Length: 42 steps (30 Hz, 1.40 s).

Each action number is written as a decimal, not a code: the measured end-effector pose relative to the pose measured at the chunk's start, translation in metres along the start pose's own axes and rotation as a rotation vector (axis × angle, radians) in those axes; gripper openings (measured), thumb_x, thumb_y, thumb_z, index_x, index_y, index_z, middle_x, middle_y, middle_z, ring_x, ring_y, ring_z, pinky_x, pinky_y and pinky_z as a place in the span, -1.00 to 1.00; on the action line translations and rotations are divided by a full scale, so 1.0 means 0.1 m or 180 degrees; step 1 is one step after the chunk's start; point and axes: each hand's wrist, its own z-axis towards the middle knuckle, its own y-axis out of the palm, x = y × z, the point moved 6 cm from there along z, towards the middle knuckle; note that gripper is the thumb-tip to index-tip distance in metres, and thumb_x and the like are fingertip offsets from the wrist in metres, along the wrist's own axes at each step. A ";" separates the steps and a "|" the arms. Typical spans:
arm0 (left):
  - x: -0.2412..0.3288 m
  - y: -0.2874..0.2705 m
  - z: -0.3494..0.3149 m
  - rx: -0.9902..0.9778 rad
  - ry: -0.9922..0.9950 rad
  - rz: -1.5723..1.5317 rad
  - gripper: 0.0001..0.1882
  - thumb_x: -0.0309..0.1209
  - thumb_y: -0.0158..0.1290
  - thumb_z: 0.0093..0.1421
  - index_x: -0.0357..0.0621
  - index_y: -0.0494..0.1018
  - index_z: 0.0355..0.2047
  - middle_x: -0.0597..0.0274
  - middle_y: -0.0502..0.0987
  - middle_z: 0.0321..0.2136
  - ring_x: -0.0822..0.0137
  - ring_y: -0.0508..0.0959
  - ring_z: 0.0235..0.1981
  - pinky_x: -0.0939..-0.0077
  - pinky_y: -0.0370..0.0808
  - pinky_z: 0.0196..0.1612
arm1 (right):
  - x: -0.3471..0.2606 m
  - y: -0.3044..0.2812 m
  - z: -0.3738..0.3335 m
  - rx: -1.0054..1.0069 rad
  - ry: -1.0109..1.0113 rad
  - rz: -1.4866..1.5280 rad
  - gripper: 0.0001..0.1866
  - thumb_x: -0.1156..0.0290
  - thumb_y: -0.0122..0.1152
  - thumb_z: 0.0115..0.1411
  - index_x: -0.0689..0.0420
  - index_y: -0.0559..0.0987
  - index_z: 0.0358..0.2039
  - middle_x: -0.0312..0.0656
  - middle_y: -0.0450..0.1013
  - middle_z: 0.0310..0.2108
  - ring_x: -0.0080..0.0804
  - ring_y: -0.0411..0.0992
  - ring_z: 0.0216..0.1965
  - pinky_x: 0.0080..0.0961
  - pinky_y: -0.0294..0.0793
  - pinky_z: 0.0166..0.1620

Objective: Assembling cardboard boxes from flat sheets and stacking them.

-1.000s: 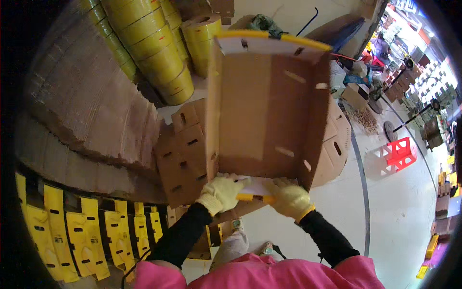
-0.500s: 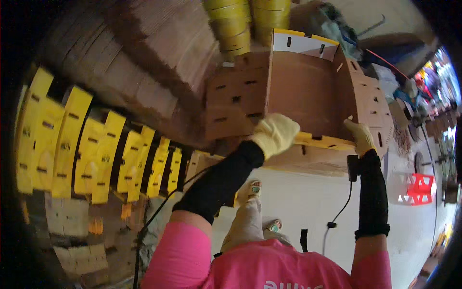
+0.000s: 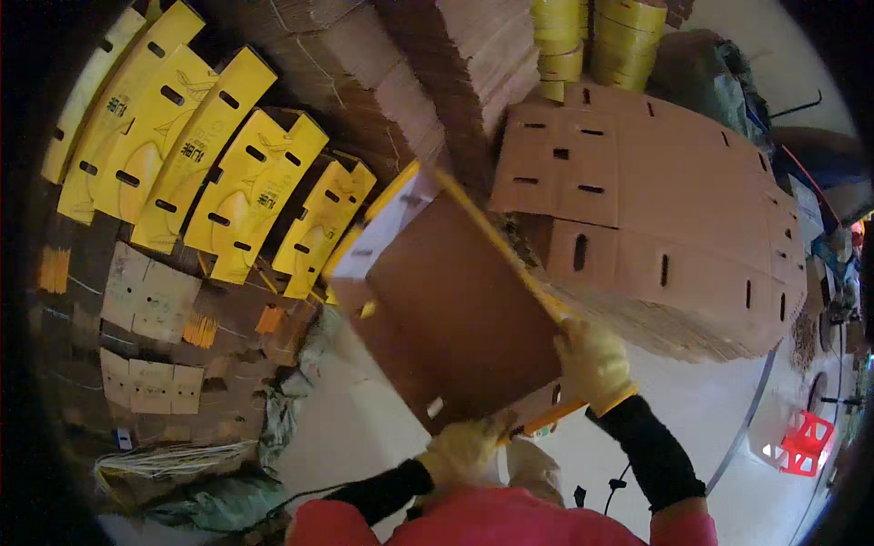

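Observation:
An open cardboard box (image 3: 464, 309), brown inside with yellow rims and a white panel at its far end, hangs tilted in front of me. My left hand (image 3: 462, 452), in a pale yellow glove, is closed at its near lower edge, partly blurred, with the fingertips hard to see. At the box's right near corner, my right hand (image 3: 594, 366) in a matching glove grips the yellow-edged wall. Beyond the box lies a stack of flat brown cardboard blanks (image 3: 674, 182) with slots cut in them.
Several nested yellow boxes (image 3: 264, 196) stand in a row at the left. Tall piles of flat cardboard (image 3: 391, 82) rise at the back, beside yellow rolls (image 3: 628, 41). A red stool (image 3: 807, 443) stands right on the pale floor, and white straps (image 3: 173, 464) lie lower left.
The box has come off the cardboard stack and swung left and nearer, turning as it moved. Both hands moved with it, and the view has turned left.

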 end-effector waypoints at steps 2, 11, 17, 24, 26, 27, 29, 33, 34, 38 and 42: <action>-0.07 0.40 -0.14 -0.0288 -0.0270 -0.0333 -0.39 -0.09 0.04 0.36 -0.17 0.29 0.29 -0.10 0.61 -0.35 -0.11 0.64 -0.47 -0.01 0.60 -0.42 | -0.09 0.40 0.05 -0.0092 -0.0089 0.0070 -0.77 0.21 0.12 0.32 0.09 0.59 -0.25 0.01 0.57 -0.35 0.08 0.55 -0.28 0.00 0.53 -0.22; -1.35 1.71 0.75 -0.0799 -0.1037 -0.1166 -0.28 -0.29 0.01 0.33 -0.07 0.05 0.44 -0.21 0.58 -0.11 -0.18 0.67 -0.35 -0.05 0.64 -0.30 | 1.23 3.23 1.04 -0.1210 -0.0204 -0.0664 -0.71 0.18 0.08 0.32 0.13 0.61 -0.23 0.02 0.60 -0.27 0.10 0.55 -0.15 0.02 0.51 -0.07; -2.61 2.21 1.30 -0.0540 -0.1201 -0.1179 -0.19 -0.35 0.05 0.27 -0.16 -0.03 0.47 -0.24 0.62 -0.19 -0.16 0.68 -0.35 -0.06 0.64 -0.24 | 1.41 4.50 2.02 -0.1376 -0.0725 -0.0628 -0.74 0.18 0.03 0.37 0.03 0.62 -0.21 -0.02 0.57 -0.17 0.04 0.54 -0.14 -0.09 0.54 -0.06; -3.20 2.38 1.76 -0.0092 -0.1181 -0.1146 -0.31 -0.34 0.04 0.29 -0.07 0.11 0.39 -0.18 0.61 -0.12 -0.20 0.66 -0.26 -0.10 0.60 -0.16 | 1.67 5.16 2.61 -0.1190 -0.0683 -0.0557 -0.64 0.10 0.01 0.42 0.09 0.63 -0.11 -0.05 0.58 -0.22 -0.02 0.55 -0.19 -0.12 0.54 -0.07; -3.23 2.51 1.85 -0.0077 -0.1238 -0.1362 -0.41 -0.28 0.07 0.31 -0.05 0.22 0.32 -0.20 0.60 -0.09 -0.23 0.63 -0.20 -0.11 0.56 -0.11 | 1.85 5.00 2.64 -0.1144 -0.0208 -0.0261 -0.63 0.11 0.01 0.42 0.10 0.61 -0.04 -0.04 0.56 -0.18 -0.04 0.53 -0.15 -0.13 0.53 -0.04; -3.28 2.65 1.82 -0.0479 -0.1398 -0.1607 -0.39 -0.26 0.10 0.30 -0.07 0.23 0.31 -0.22 0.59 -0.09 -0.26 0.62 -0.16 -0.12 0.55 -0.09 | 1.73 4.92 2.59 -0.0962 -0.0276 -0.0378 -0.63 0.12 0.02 0.41 0.10 0.58 0.00 -0.04 0.54 -0.11 -0.02 0.50 -0.08 -0.12 0.51 0.01; -3.25 2.58 1.67 -0.0255 -0.1252 -0.1646 -0.33 -0.15 0.15 0.27 -0.11 0.24 0.31 -0.22 0.57 -0.05 -0.28 0.58 -0.08 -0.10 0.53 -0.03 | 1.26 4.61 2.40 -0.0260 -0.0804 -0.0894 -0.60 0.13 0.04 0.40 0.10 0.53 0.10 -0.03 0.49 0.02 0.01 0.44 0.06 -0.11 0.47 0.09; -3.01 1.95 1.50 0.0708 -0.0806 -0.0839 -0.39 -0.18 0.31 0.18 -0.20 0.41 0.15 -0.22 0.55 -0.02 -0.27 0.59 -0.11 0.02 0.56 -0.05 | 0.72 3.96 1.33 0.0207 -0.0350 0.0216 -0.47 0.17 0.10 0.35 0.08 0.42 0.28 -0.05 0.37 0.27 0.08 0.23 0.35 -0.02 0.29 0.32; -2.86 1.80 1.47 0.0748 -0.0694 -0.0805 -0.39 -0.18 0.31 0.18 -0.20 0.41 0.15 -0.22 0.55 -0.02 -0.27 0.59 -0.11 0.02 0.56 -0.05 | 0.83 3.87 0.91 -0.0317 -0.0037 0.0419 -0.44 0.19 0.10 0.35 0.05 0.38 0.32 -0.08 0.37 0.27 0.06 0.24 0.34 -0.07 0.29 0.33; -2.32 1.29 1.33 0.0443 -0.0926 -0.1399 -0.44 -0.22 0.20 0.30 -0.26 0.39 0.21 -0.14 0.57 -0.02 -0.04 0.65 -0.13 0.19 0.58 -0.06 | 1.57 3.49 -1.34 -0.1514 0.1258 0.0884 -0.52 0.17 0.05 0.38 0.02 0.48 0.26 -0.01 0.48 0.18 0.01 0.40 0.21 -0.15 0.40 0.25; -1.77 0.49 1.47 0.1042 -0.1432 -0.2918 -0.46 -0.22 0.12 0.37 -0.27 0.38 0.25 0.13 0.59 -0.08 0.30 0.62 -0.20 0.39 0.59 -0.09 | 2.02 2.67 -3.37 -0.1752 0.2290 0.0789 -0.49 0.03 0.03 0.35 -0.02 0.56 0.20 -0.02 0.48 0.21 0.00 0.37 0.28 -0.14 0.31 0.34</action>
